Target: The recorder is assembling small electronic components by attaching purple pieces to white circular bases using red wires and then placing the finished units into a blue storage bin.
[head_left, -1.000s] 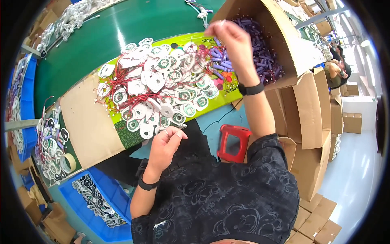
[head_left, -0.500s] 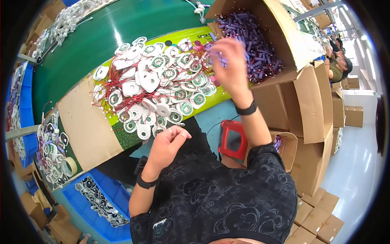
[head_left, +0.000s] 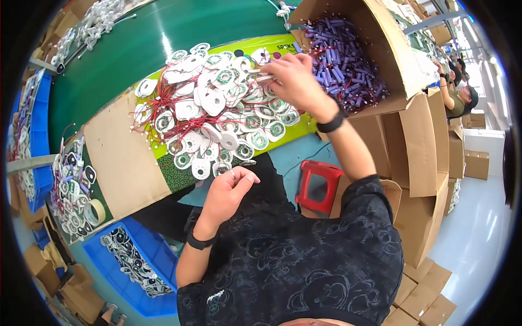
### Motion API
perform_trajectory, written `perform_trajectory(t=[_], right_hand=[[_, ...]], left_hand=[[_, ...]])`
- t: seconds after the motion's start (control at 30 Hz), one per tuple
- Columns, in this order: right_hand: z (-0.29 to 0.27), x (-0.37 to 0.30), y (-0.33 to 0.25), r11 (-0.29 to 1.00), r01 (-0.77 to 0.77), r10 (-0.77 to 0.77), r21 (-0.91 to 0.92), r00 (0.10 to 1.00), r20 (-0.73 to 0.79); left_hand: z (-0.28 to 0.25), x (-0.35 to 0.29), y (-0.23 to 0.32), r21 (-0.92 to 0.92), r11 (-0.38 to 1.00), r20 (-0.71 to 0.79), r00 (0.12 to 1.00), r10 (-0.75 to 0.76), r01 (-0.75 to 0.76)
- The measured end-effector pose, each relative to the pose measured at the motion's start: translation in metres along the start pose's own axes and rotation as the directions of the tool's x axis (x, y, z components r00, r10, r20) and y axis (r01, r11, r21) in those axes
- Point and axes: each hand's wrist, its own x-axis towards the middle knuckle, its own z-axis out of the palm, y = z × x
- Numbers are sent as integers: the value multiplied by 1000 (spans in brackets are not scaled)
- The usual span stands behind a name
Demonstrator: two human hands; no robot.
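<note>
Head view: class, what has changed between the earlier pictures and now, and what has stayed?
The right hand has moved left and down in the picture, from beside the cardboard box to the right side of the pile of white parts; whether it grips one is unclear. The left hand and red stool stayed put.

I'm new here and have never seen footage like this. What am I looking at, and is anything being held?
No machine here: these are a person's bare hands, filmed by a wide fisheye camera worn on the head, looking down, so straight edges bend. White round parts with red wires lie heaped mostly on a yellow-green sheet. At right, a cardboard box contains purple cylinders. The right hand is at the heap's right side, a pale piece at its fingertips, apparently held. The left hand is below the heap; its grip is unclear.
</note>
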Motion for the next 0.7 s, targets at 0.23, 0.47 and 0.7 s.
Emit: perform_trajectory(t=[0.23,0.47,0.7], right_hand=[[-109,65,-20,817,-257,-8,516,890,455],[-154,101,-41,263,-335,197,905,936,290],[-102,83,-27,438,-200,269,876,959,85]], left_hand=[[-5,6,22,23,997,7,997,71,-71],[-12,-4,35,18,991,-29,991,134,-133],[-24,-7,34,-66,992,-72,992,101,-106]])
